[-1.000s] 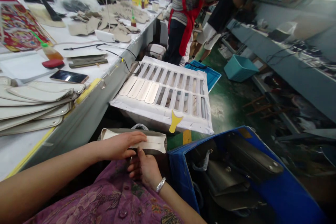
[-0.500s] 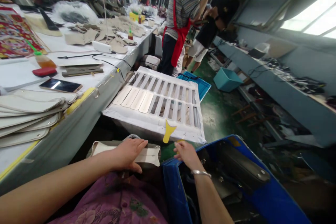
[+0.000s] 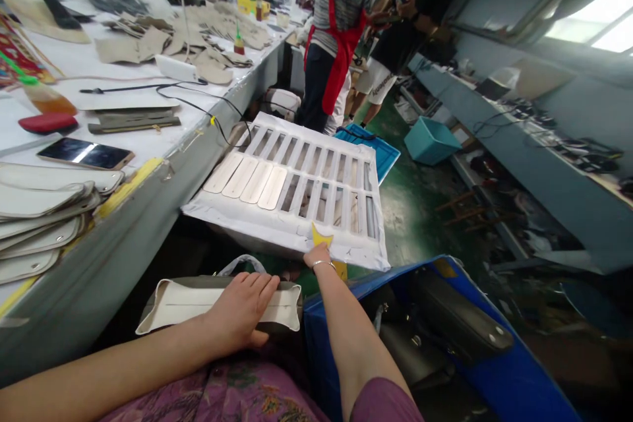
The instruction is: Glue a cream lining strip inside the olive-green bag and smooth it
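My left hand (image 3: 242,311) lies flat, fingers stretched out, on a white and olive bag piece (image 3: 173,303) that rests on my lap. My right hand (image 3: 317,256) is stretched forward to the near edge of a white slotted rack (image 3: 297,224). Its fingers are closed around the lower part of a yellow flat tool (image 3: 320,236) that sticks up at that edge. A silver bracelet shows at that wrist. Several pale strips (image 3: 244,179) lie in the rack's left slots.
A blue bin (image 3: 494,369) with dark bag parts stands at my right. The long table (image 3: 148,145) on the left carries stacked pale pieces (image 3: 34,211), a phone (image 3: 84,154) and cables. Two people (image 3: 341,26) stand in the aisle beyond, near teal crates (image 3: 430,140).
My right hand left the bag piece, passed over the blue bin's rim and reached the yellow tool. My left hand stayed on the piece, which now lies flatter.
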A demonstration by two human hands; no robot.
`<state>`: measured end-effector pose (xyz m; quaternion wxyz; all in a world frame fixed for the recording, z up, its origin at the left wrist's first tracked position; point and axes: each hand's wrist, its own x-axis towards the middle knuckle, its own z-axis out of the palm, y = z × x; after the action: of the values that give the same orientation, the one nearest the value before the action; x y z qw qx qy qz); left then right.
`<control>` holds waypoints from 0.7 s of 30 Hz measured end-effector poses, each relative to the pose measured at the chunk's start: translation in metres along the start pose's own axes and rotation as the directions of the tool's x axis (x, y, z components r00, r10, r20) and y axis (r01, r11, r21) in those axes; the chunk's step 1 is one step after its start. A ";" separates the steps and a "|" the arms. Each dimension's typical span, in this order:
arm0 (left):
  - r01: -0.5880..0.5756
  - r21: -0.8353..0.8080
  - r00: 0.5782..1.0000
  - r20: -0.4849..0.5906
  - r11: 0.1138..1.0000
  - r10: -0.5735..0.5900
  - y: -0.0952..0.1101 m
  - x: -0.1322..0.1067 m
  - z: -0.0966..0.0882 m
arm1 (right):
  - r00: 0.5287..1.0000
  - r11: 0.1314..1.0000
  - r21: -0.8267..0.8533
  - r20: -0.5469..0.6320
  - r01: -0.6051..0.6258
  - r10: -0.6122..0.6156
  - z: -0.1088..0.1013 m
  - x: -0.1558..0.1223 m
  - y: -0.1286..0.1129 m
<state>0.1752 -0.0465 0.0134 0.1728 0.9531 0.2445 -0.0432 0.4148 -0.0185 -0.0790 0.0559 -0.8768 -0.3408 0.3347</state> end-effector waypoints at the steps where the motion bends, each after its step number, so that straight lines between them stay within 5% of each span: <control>1: -0.004 0.005 1.000 0.003 1.000 0.004 0.001 0.000 0.001 | 1.000 1.000 0.014 -0.001 -0.021 0.021 -0.009 -0.002 0.000; 4: -0.022 0.014 0.999 0.049 1.000 0.022 0.001 0.001 0.000 | 0.999 0.996 0.088 0.036 -0.029 0.026 -0.046 -0.020 0.009; 8: -0.061 -0.100 0.970 0.227 0.993 0.082 -0.008 0.011 -0.015 | 0.966 0.955 0.288 0.218 0.071 -0.138 -0.097 -0.080 0.044; 10: -0.071 -0.262 0.927 0.340 0.962 0.161 -0.023 0.022 -0.029 | 0.901 0.897 0.431 0.346 0.096 -0.263 -0.113 -0.115 0.065; 12: -0.041 -0.470 0.839 0.463 0.882 0.285 -0.042 0.038 -0.041 | 0.799 0.843 0.536 0.489 0.043 -0.352 -0.120 -0.140 0.080; 14: 0.114 -0.672 0.724 0.561 0.731 0.402 -0.060 0.057 -0.044 | 0.686 0.820 0.571 0.617 -0.052 -0.386 -0.119 -0.151 0.087; 16: 0.351 -0.795 0.672 0.582 0.495 0.458 -0.069 0.073 -0.036 | 0.611 0.847 0.518 0.710 -0.116 -0.350 -0.110 -0.148 0.083; 19: 0.513 -0.848 0.715 0.508 0.133 0.480 -0.067 0.087 -0.010 | 0.636 0.929 0.370 0.716 0.000 -0.286 -0.095 -0.130 0.066; 21: 0.539 -0.842 0.728 0.480 0.023 0.490 -0.059 0.090 0.005 | 0.685 0.940 0.233 0.644 0.249 -0.341 -0.087 -0.117 0.053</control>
<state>0.2256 0.0407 -0.0242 0.8610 0.4428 0.1355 -0.2103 0.4347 -0.1217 0.0353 0.0369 -0.6229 -0.4524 0.6372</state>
